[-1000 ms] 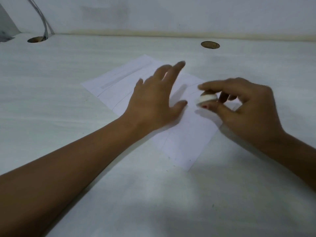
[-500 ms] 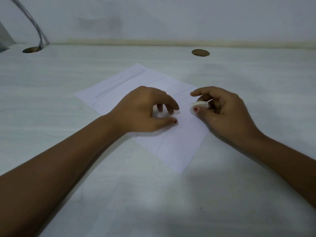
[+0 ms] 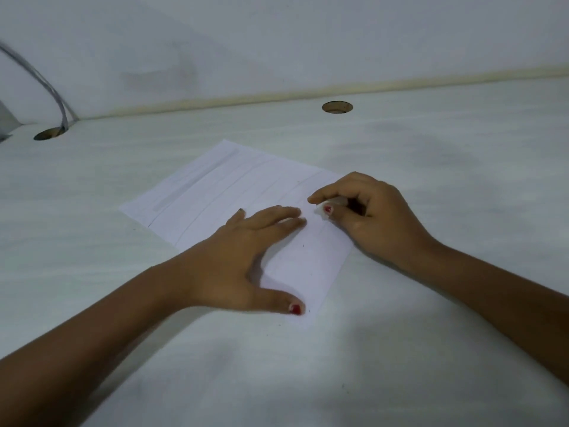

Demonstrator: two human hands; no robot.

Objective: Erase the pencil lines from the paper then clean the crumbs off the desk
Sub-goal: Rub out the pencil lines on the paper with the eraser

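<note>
Paper point(image 3: 234, 192) lies on the surface point(image 3: 431, 334), with faint pencil lines point(image 3: 215, 197) across it. The left hand point(image 3: 234, 263) presses it flat, fingers straight. The right hand point(image 3: 375, 220) pinches an eraser point(image 3: 323, 208) against its right part. Erasing seems in hand; next, rub along the lines with the sheet braced.

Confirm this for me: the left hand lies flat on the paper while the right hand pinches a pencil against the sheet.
Not a pencil. The head view shows the right hand pinching a small white eraser against the paper; the left hand does lie flat on the sheet.
</note>
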